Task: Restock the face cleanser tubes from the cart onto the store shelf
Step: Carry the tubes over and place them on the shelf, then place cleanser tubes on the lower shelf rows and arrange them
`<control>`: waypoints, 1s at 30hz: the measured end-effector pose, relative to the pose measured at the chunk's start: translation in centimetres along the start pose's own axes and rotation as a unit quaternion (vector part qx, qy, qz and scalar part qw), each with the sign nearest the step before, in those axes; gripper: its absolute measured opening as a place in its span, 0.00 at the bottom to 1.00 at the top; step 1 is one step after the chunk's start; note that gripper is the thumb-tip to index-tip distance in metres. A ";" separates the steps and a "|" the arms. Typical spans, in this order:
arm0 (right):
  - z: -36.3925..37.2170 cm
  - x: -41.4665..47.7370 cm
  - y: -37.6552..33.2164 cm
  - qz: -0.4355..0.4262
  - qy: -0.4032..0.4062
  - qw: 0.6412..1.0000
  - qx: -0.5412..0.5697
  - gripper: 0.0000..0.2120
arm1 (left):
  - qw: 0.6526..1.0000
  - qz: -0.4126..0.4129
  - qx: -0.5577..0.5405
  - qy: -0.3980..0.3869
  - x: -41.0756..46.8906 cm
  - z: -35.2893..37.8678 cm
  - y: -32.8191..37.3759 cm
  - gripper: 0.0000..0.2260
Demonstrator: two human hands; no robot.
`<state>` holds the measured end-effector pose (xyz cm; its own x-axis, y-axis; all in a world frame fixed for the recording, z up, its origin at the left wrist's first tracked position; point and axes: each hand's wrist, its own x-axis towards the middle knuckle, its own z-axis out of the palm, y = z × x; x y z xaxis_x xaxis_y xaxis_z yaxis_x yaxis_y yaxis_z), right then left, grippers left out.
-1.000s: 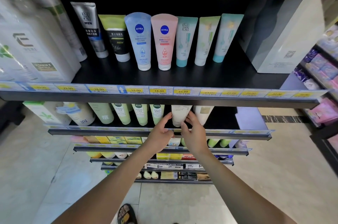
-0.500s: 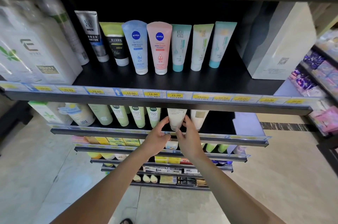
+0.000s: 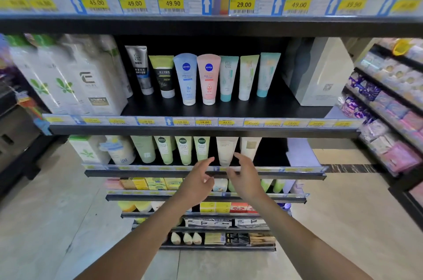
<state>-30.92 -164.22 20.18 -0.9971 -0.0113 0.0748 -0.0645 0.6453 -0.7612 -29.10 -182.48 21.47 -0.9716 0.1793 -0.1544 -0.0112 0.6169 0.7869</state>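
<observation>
A white cleanser tube (image 3: 225, 150) stands cap-down on the second black shelf (image 3: 286, 175), between green tubes (image 3: 201, 148) on its left and another white tube (image 3: 249, 148) on its right. My left hand (image 3: 198, 182) and my right hand (image 3: 245, 179) hover just in front of it, fingers spread, holding nothing and not touching it. On the shelf above (image 3: 160, 129) stands a row of tubes, among them a blue Nivea tube (image 3: 186, 79) and a pink Nivea tube (image 3: 208, 79). No cart is in view.
Large white bottles (image 3: 75, 78) fill the left of the upper shelf and a white box (image 3: 320, 73) stands at its right. Lower shelves hold small boxes and tubes. A second shelving unit with packets (image 3: 389, 108) runs along the right. The tiled floor shows on both sides.
Both hands have let go of the white tube and drawn back a little from it. The view has tilted up, so a top shelf with price tags now shows.
</observation>
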 end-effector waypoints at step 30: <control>-33.6 -36.8 4.1 0.087 0.273 0.892 -0.349 0.34 | 0.793 0.455 0.393 0.102 -18.0 18.7 26.3 0.37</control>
<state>6.82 -135.51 35.98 -0.8090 0.3865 0.4429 0.3198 0.9216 -0.2200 -7.48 -155.11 33.78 -0.5127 0.7459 0.4252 0.7885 0.6050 -0.1105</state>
